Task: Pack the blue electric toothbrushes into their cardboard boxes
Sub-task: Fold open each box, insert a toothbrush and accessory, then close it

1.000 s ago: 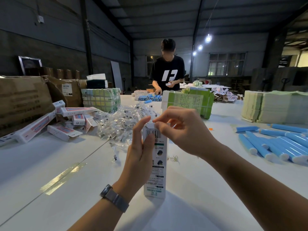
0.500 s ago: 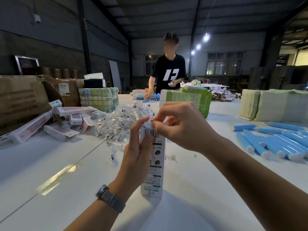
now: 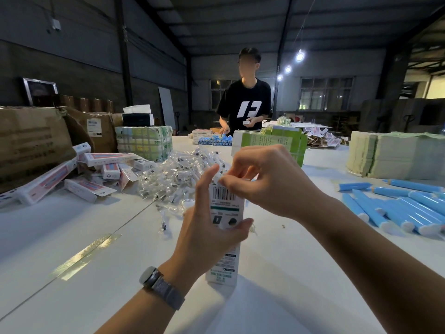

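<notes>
Head view: Your left hand (image 3: 204, 235) grips the cardboard box (image 3: 225, 233) around its middle, thumb across the printed face, and holds it upright with its bottom end on or just above the white table (image 3: 72, 249). Your right hand (image 3: 269, 182) is curled at the box's top end, with its fingertips (image 3: 222, 182) pinching there at what appears to be the closing flap, just above the barcode. The two hands are close together on the same box. Whether a toothbrush is already inside cannot be determined; the top opening is hidden by your fingers.

The loose blue toothbrushes (image 3: 395, 208) lie in a row on the table to your right, well apart from the box. Finished boxes (image 3: 101, 169) are piled to the left, beside a heap of clear packets (image 3: 178, 174).

Risks from this position:
- Forcing the flap at an angle may crease or tear it.
- Squeezing the middle too hard may buckle the thin walls.
- Releasing the left hand early may tip the box.
</notes>
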